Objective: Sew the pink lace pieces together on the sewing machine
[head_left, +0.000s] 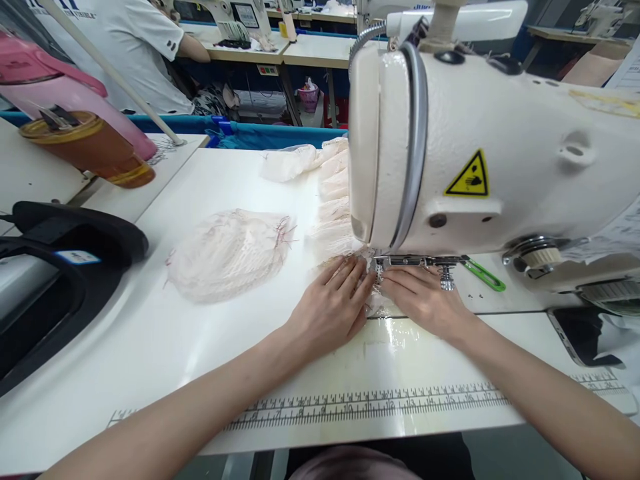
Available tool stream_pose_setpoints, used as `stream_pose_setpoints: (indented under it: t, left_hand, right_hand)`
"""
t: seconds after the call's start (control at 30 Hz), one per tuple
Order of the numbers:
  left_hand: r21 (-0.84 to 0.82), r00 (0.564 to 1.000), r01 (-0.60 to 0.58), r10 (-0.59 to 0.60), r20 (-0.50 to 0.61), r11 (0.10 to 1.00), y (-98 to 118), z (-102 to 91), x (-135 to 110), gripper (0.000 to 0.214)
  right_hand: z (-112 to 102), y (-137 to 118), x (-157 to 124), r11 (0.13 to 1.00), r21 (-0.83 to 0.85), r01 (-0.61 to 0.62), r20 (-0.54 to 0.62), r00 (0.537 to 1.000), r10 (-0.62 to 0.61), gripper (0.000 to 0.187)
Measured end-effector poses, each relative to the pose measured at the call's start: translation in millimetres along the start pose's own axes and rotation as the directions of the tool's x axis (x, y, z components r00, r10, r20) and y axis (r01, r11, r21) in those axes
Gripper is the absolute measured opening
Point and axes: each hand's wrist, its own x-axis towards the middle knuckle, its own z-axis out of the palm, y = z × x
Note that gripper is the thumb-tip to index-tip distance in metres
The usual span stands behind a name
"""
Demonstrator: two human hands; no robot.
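My left hand [333, 303] lies flat on a small cream fabric piece [373, 303] at the needle of a white sewing machine [480, 147], fingers stretched toward the presser foot [381, 267]. My right hand [425, 297] rests flat on the same fabric just right of the needle, fingers extended leftward. The two hands' fingertips nearly meet under the machine head. Most of the fabric is hidden beneath my hands.
A stack of cream fabric pieces [333, 200] runs back behind the machine. A lacy mesh bundle [227, 253] lies to the left. A green tool [484, 275], a black device [60, 267], pink and brown bottles [85, 143], a printed ruler [375, 403], and another person's back [130, 47] are around.
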Motion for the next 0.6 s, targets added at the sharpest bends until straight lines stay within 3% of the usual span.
stream_pose_setpoints:
  t: [0.6]
  left_hand:
    - [-0.066, 1.000, 0.016, -0.018, -0.018, 0.998, -3.6, 0.0, 1.7, 0.037]
  right_hand:
    - [5.5, 6.8, 1.3, 0.998, 0.049, -0.036, 0.012, 0.999, 0.035, 0.026]
